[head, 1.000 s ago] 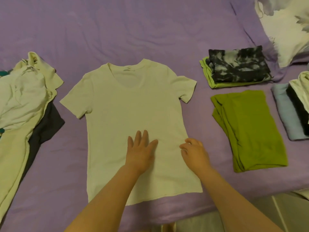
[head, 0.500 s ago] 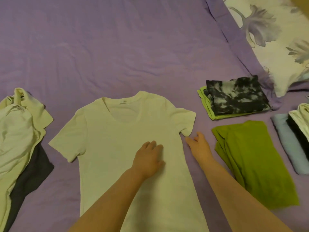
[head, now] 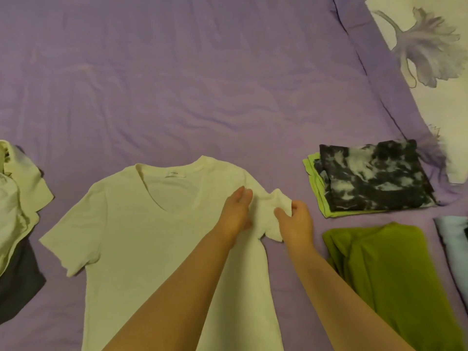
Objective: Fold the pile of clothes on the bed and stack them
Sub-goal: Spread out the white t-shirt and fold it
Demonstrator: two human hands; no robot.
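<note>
The white tee (head: 152, 236) lies flat, face up, at the near edge of the bed (head: 202, 84), collar toward the far edge, so both sides can be folded inward. The left hand (head: 236, 214) rests on the chest beside the sleeve, fingers straight and together; this appears to pin the cloth and mark a fold line. The right hand (head: 295, 221) pinches the bunched sleeve (head: 274, 206), which is raised off the bed, probably to turn it over the body.

Folded items sit toward the right edge, apart from the working area: a tie-dye piece (head: 374, 176) on a lime one, and a green piece (head: 392, 279) nearer. Unfolded clothes (head: 17, 206) wait at the left edge.

The tee's hem is cut off by the frame. The forearms cover part of its lower body. A pale blue item (head: 453, 239) at the right edge is blurred and cropped.
</note>
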